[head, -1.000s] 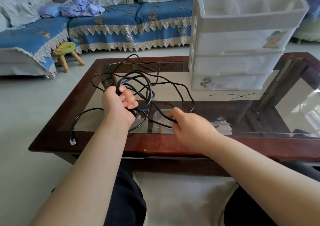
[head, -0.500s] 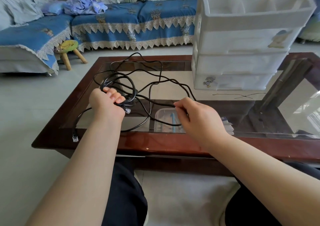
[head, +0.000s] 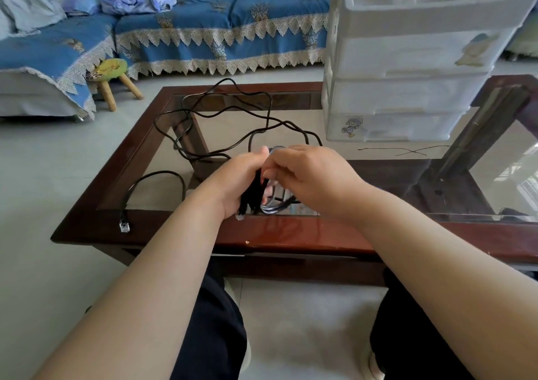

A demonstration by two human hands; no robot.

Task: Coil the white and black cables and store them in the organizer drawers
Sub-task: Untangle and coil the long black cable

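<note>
Head cam: both hands now meet at the coil; one more loop of black cable taken in.

L to R from the grip: loose plug end (head: 124,226) lies on the table frame (head: 87,222) well left, slack still sprawled over the glass beyond; left hand (head: 233,184), which was out left 0.5 s ago, is closed round the black cable (head: 253,196) bundle; right hand (head: 308,179) has come over with its strand, fingers curled on the same loops, touching the left. White organizer drawers (head: 407,94) up right, all closed. No white cable seen. Judged: coiling approx half done, storing not begun.
</note>
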